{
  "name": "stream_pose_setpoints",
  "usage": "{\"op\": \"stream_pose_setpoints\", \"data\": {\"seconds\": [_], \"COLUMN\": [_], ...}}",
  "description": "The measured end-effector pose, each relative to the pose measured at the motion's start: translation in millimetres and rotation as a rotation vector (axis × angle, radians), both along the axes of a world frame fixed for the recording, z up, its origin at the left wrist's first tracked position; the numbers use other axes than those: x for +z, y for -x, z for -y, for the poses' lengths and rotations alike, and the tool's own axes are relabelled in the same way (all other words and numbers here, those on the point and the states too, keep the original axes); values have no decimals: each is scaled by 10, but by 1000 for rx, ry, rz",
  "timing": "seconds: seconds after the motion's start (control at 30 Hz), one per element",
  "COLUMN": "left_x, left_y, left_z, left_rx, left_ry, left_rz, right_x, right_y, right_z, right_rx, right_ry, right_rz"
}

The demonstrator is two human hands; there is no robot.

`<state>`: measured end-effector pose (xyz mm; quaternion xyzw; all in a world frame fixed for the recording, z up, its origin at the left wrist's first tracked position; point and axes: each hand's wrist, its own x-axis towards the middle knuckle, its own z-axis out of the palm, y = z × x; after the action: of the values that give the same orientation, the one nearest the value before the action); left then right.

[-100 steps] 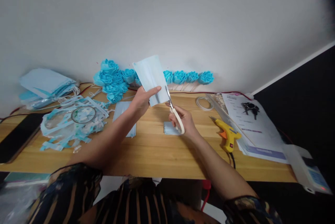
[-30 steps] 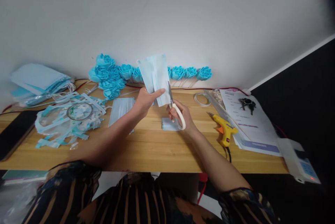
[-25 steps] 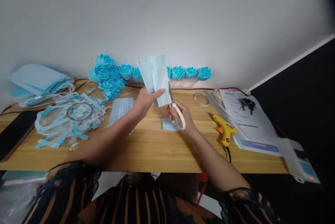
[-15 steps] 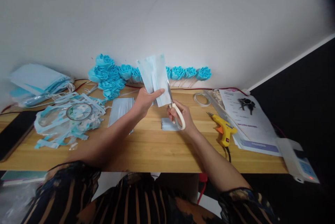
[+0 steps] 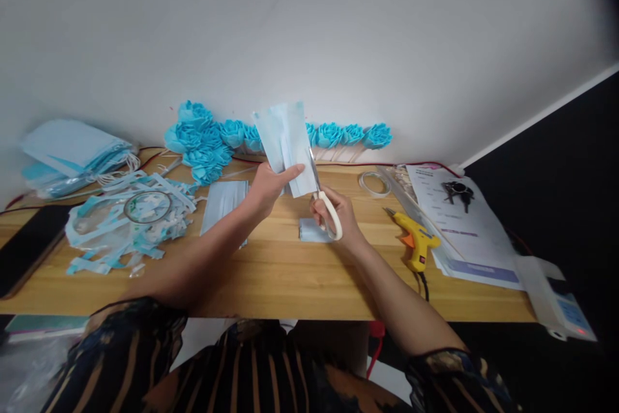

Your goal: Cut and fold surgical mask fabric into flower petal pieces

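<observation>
My left hand (image 5: pixel 267 186) pinches the lower edge of a pale blue mask sheet (image 5: pixel 285 142) and holds it upright above the wooden table (image 5: pixel 280 271). A cut strip hangs loose in the sheet's middle. White-handled scissors (image 5: pixel 324 201) sit in my right hand (image 5: pixel 336 213), whose fingers are closed through the loops. The blades point up along the sheet's right side. A small folded blue piece (image 5: pixel 309 230) lies on the table below my right hand.
Blue fabric flowers (image 5: pixel 207 142) line the wall. A flat mask (image 5: pixel 222 201), a heap of cut strips (image 5: pixel 130 220), a mask stack (image 5: pixel 72 155) and a phone (image 5: pixel 26 249) lie left. Right are a tape roll (image 5: pixel 371 183), yellow glue gun (image 5: pixel 413 239) and papers (image 5: pixel 459 226).
Since 3.3 s ago a strip has been cut into the sheet's middle and the scissors have shifted to its right side. Over the last second the hands hardly move.
</observation>
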<state>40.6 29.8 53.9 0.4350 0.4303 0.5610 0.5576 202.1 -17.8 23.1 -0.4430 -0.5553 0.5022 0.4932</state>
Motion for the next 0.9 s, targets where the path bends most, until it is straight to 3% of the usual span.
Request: {"op": "stream_pose_setpoints", "data": {"seconds": [0.9], "left_x": [-12], "left_y": [-6], "left_z": [-9], "left_rx": [-9], "left_ry": [0], "left_rz": [21], "right_x": [-79], "right_y": [8], "right_z": [-19], "right_rx": [-20], "right_ry": [-4], "right_rz": [19]}}
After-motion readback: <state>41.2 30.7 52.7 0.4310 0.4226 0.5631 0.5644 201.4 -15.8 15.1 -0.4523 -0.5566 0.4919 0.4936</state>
